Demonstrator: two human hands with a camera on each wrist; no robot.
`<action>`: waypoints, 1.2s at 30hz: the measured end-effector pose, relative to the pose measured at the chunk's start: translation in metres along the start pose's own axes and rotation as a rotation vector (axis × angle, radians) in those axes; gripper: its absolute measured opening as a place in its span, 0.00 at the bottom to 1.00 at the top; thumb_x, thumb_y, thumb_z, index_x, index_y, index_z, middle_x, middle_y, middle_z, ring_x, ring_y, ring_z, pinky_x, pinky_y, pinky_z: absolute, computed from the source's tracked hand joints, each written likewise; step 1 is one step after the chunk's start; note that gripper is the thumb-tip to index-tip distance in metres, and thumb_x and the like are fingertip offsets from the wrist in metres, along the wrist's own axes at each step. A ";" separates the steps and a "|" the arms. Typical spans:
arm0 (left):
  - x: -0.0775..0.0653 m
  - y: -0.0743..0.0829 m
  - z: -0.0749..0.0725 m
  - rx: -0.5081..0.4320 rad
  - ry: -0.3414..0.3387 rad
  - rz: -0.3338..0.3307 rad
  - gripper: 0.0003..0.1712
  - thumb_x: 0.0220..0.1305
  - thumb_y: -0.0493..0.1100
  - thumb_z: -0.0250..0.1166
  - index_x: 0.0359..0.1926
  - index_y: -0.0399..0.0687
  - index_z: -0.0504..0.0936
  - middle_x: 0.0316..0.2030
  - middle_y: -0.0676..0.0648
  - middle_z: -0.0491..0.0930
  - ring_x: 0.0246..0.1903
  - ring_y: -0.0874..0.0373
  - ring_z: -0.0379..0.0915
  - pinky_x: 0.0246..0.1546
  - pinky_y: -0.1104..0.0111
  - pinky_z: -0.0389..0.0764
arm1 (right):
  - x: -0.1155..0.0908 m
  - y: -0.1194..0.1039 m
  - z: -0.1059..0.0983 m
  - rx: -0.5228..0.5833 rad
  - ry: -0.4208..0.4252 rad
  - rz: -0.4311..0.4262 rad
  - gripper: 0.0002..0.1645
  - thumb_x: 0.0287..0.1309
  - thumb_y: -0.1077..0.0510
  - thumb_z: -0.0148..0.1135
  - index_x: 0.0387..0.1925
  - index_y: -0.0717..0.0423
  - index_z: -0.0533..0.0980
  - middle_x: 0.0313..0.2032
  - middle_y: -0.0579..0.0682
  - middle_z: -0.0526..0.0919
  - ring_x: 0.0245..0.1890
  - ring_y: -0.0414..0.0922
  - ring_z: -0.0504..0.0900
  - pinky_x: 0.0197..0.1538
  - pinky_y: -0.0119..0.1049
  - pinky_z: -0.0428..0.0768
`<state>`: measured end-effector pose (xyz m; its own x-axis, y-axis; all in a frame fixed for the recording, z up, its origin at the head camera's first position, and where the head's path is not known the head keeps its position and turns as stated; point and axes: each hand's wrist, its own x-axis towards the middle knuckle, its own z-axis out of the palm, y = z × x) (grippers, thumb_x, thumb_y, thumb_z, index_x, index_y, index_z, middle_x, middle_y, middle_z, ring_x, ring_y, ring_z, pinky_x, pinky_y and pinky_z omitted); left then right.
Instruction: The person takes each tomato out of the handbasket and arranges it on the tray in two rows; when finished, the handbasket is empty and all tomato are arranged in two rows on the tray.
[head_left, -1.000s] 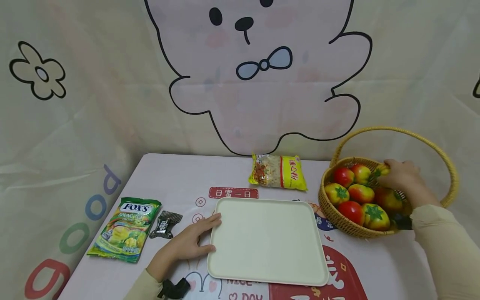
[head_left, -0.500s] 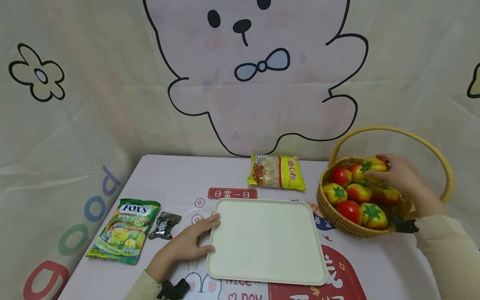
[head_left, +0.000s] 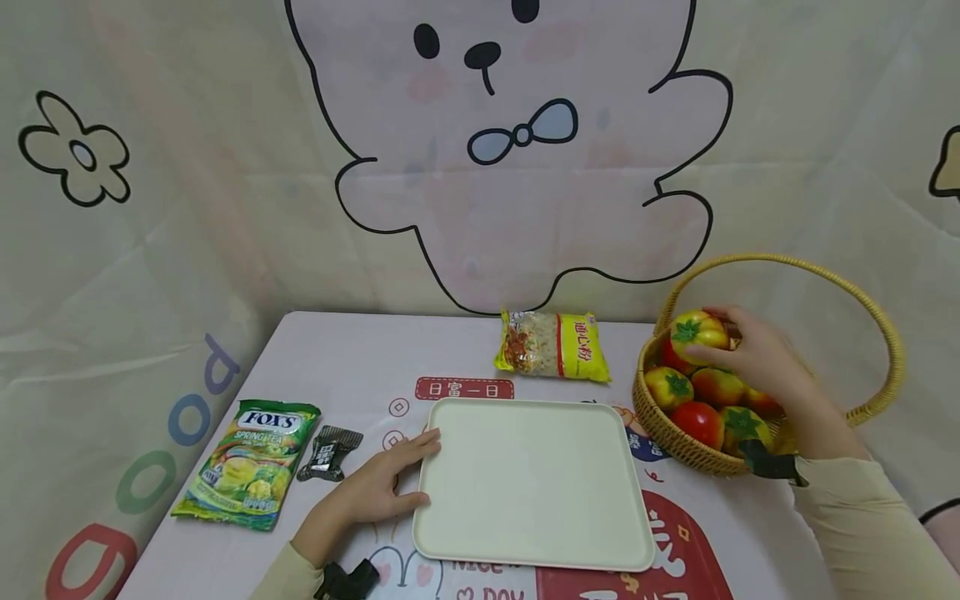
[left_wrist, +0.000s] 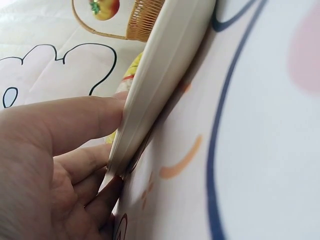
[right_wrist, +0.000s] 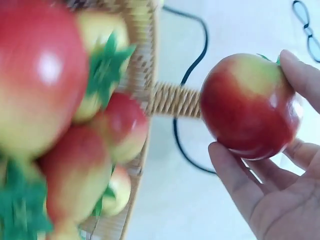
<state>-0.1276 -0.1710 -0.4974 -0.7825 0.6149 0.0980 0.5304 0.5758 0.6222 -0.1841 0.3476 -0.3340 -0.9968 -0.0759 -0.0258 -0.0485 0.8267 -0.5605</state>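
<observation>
Plainly, right hand (head_left: 757,354) grips glossy round fruit (head_left: 699,330) over wicker basket (head_left: 678,446); spread left hand (head_left: 375,483) touches tray (head_left: 532,483).

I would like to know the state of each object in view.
Held fruit: gripped by right hand
Basket: upright, holding other fruit
Tray: flat, left hand touching its edge
Green bag: lying flat, looks sealed
Black packet: lying flat, looks sealed
Yellow bag: lying down, looks sealed
</observation>
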 end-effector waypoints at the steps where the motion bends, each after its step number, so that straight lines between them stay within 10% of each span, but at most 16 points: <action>1: 0.000 0.000 0.000 -0.001 0.000 -0.001 0.40 0.55 0.60 0.64 0.67 0.51 0.68 0.71 0.52 0.59 0.69 0.47 0.56 0.65 0.44 0.61 | 0.000 -0.004 0.003 0.028 -0.003 -0.006 0.50 0.59 0.39 0.59 0.71 0.60 0.50 0.59 0.69 0.65 0.55 0.64 0.66 0.50 0.61 0.74; 11: 0.000 0.000 -0.001 -0.006 -0.012 -0.005 0.40 0.56 0.60 0.64 0.68 0.51 0.67 0.71 0.53 0.58 0.70 0.48 0.55 0.64 0.44 0.63 | -0.001 -0.030 0.050 0.250 0.058 -0.091 0.43 0.60 0.46 0.61 0.70 0.56 0.54 0.61 0.65 0.65 0.56 0.61 0.68 0.40 0.12 0.71; 36: 0.000 0.003 -0.001 0.006 0.007 0.024 0.39 0.56 0.57 0.64 0.66 0.47 0.69 0.70 0.49 0.60 0.68 0.47 0.57 0.64 0.45 0.64 | 0.016 -0.109 0.185 0.858 -0.112 -0.203 0.42 0.54 0.56 0.67 0.67 0.55 0.59 0.64 0.59 0.61 0.63 0.57 0.67 0.52 0.26 0.79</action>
<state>-0.1264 -0.1699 -0.4951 -0.7715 0.6252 0.1181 0.5513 0.5641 0.6147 -0.1832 0.1533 -0.4260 -0.9599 -0.2667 0.0858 -0.1140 0.0918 -0.9892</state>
